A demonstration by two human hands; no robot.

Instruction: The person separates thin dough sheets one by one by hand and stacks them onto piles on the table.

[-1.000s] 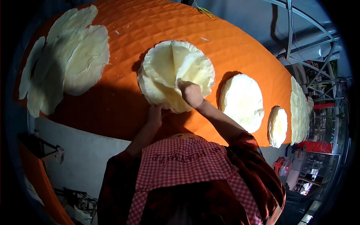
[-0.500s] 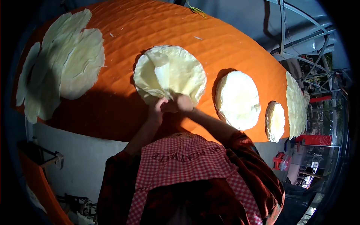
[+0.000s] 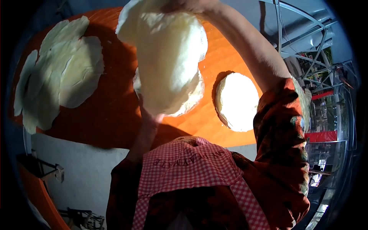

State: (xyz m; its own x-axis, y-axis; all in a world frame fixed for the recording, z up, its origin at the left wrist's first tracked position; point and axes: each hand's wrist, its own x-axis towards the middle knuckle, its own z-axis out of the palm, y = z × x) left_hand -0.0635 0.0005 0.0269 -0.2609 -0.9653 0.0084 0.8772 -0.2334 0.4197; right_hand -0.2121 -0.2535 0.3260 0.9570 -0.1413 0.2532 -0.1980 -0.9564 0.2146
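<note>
The right hand (image 3: 193,5) is cut by the top edge, its fingers too shadowed to tell apart. Just below those fingers, the raised flatbread (image 3: 168,50) also runs out of the picture and covers most of the flatbread stack (image 3: 197,90) beneath. It hides most left hand (image 3: 152,118) fingers. Well right of these, the sleeve (image 3: 278,122) masks part of the far flatbreads (image 3: 306,105); distant clutter (image 3: 325,102) is too small to tell.

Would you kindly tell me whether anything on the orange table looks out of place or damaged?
The loose sheets at the left end stand out: they overlap unevenly, unlike the neat round stack on the right, and one shows thin lines that may be splits or creases. The raised sheet probably looks askew from being handled.
</note>
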